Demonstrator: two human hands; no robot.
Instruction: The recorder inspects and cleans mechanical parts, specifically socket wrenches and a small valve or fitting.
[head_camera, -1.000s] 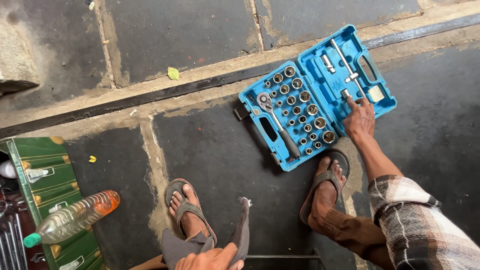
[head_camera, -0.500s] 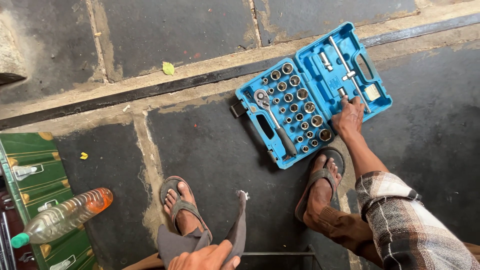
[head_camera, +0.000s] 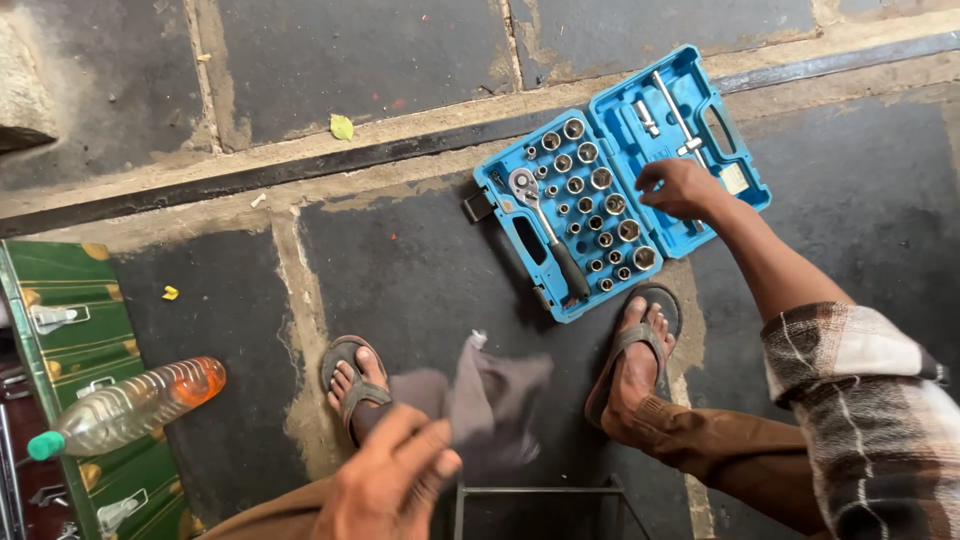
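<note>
**Layout of the work area, seen from above**

An open blue plastic socket-set case (head_camera: 620, 185) lies on the dark paved floor (head_camera: 400, 250), ahead of the right foot in a sandal (head_camera: 635, 365). Inside the case, a chrome ratchet wrench (head_camera: 545, 230) lies in the left half, with rows of metal sockets (head_camera: 600, 205) just to its right. The right hand (head_camera: 680, 188) hovers over the case's middle. The left hand (head_camera: 385, 485) is nearest the viewer, holding a grey cloth (head_camera: 480, 400) between the two feet. A clear plastic bottle with orange liquid (head_camera: 125, 405) lies far left, on a green metal box (head_camera: 75, 370).
</note>
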